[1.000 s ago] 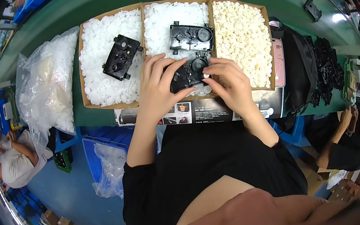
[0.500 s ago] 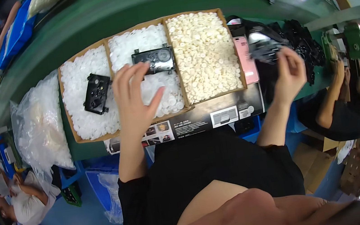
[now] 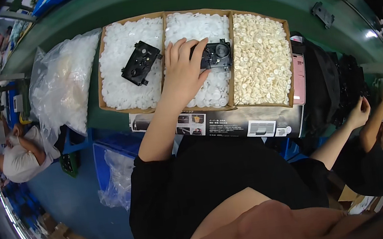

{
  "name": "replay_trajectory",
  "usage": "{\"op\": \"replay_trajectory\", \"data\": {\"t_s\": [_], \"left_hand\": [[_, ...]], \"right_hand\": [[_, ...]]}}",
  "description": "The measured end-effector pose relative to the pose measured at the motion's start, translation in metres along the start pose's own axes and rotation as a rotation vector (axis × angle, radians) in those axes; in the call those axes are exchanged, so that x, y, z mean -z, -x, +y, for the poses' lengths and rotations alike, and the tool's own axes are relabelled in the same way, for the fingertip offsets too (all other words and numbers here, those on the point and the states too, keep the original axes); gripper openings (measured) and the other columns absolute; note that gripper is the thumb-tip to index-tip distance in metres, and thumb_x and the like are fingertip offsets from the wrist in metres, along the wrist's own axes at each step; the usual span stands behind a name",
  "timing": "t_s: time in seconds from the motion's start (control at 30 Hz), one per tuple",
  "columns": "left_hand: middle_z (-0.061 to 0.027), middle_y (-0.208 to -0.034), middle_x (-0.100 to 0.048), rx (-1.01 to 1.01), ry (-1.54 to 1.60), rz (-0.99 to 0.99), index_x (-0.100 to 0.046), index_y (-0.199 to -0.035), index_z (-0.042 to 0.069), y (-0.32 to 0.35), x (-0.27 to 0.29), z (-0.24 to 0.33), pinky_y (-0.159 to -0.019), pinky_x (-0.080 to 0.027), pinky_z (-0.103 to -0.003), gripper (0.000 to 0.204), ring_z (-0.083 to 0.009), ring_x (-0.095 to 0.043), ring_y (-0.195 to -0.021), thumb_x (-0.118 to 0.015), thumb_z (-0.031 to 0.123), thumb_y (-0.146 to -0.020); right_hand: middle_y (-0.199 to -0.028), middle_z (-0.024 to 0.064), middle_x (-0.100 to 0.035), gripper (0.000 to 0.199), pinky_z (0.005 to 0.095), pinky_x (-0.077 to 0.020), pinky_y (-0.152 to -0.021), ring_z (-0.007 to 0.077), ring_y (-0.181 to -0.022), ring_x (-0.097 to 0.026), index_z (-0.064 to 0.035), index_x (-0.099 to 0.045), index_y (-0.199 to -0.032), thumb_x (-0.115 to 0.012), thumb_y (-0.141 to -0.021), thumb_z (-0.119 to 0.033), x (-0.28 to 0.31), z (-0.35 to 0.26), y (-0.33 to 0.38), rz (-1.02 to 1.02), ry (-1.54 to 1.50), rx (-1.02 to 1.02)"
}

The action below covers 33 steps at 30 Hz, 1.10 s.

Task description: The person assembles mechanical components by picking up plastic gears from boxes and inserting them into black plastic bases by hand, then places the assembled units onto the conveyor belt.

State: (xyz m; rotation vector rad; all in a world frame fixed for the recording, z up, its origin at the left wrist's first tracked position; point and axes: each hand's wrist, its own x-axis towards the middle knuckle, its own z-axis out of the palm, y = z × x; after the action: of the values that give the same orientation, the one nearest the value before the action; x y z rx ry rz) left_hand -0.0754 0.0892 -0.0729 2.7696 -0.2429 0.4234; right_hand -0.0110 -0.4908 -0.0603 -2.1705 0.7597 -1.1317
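Observation:
A black plastic housing with a round recess lies over the middle compartment of white pieces. My left hand grips its left end, with the thumb at the lower edge and the fingers across the upper edge. Another black housing lies tilted on the white pieces in the left compartment, apart from my hand. My right hand is far to the right, beside a heap of black parts. Its fingers are curled together, and what they may hold cannot be made out.
The cardboard tray also holds cream-coloured round pieces. A pink phone and black bag lie to its right, a clear bag of white pieces to its left. One black part sits farther back. Co-workers sit at both sides.
My right hand has moved right and down to the black heap; the dark part it held no longer shows. My left hand now covers more of the housing's left end. The whole view has shifted.

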Motion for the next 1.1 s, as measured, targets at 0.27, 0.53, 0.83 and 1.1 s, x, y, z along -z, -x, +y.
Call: {"op": "replay_trajectory", "data": {"t_s": [0.27,0.53,0.83,1.1], "left_hand": [[-0.0094,-0.133,-0.051,-0.016,0.164,0.011,-0.056,-0.143,0.01,0.013,0.001,-0.002,-0.124,-0.026,-0.053,0.069,-0.0325,-0.046,-0.13,-0.082,0.027,-0.081],[-0.0111,-0.131,-0.051,-0.033,0.17,0.092,-0.058,-0.14,0.007,0.015,-0.012,-0.003,-0.122,-0.027,-0.053,0.069,-0.032,-0.047,-0.128,-0.084,0.03,-0.08],[-0.0117,-0.13,-0.052,-0.023,0.158,0.104,-0.058,-0.139,0.007,0.016,-0.008,-0.002,-0.121,-0.029,-0.054,0.069,-0.0325,-0.05,-0.125,-0.085,0.03,-0.079],[-0.0122,-0.13,-0.053,-0.022,0.17,0.114,-0.059,-0.138,0.007,0.015,-0.01,-0.002,-0.121,-0.03,-0.054,0.07,-0.0328,-0.05,-0.125,-0.085,0.029,-0.077]], "right_hand": [[-0.107,0.0059,-0.077,0.022,0.0287,-0.0547,-0.086,0.0163,-0.091,-0.069,-0.0047,-0.074,-0.113,-0.078,-0.093,-0.01,-0.001,-0.154,0.132,-0.318,-0.329,0.373],[-0.109,0.0023,-0.075,0.037,0.0307,-0.0469,-0.093,0.0177,-0.096,-0.059,-0.0104,-0.077,-0.117,-0.082,-0.081,-0.003,-0.054,-0.236,0.279,-1.036,-0.476,0.713],[-0.099,-0.0031,-0.076,0.034,0.0312,-0.0402,-0.099,0.0158,-0.094,-0.057,-0.0134,-0.077,-0.116,-0.081,-0.083,-0.007,-0.063,-0.242,0.289,-1.102,-0.495,0.709],[-0.099,-0.0019,-0.077,0.03,0.0319,-0.0408,-0.1,0.0159,-0.097,-0.058,-0.0121,-0.08,-0.11,-0.083,-0.081,-0.007,-0.064,-0.241,0.286,-1.116,-0.474,0.683]]}}
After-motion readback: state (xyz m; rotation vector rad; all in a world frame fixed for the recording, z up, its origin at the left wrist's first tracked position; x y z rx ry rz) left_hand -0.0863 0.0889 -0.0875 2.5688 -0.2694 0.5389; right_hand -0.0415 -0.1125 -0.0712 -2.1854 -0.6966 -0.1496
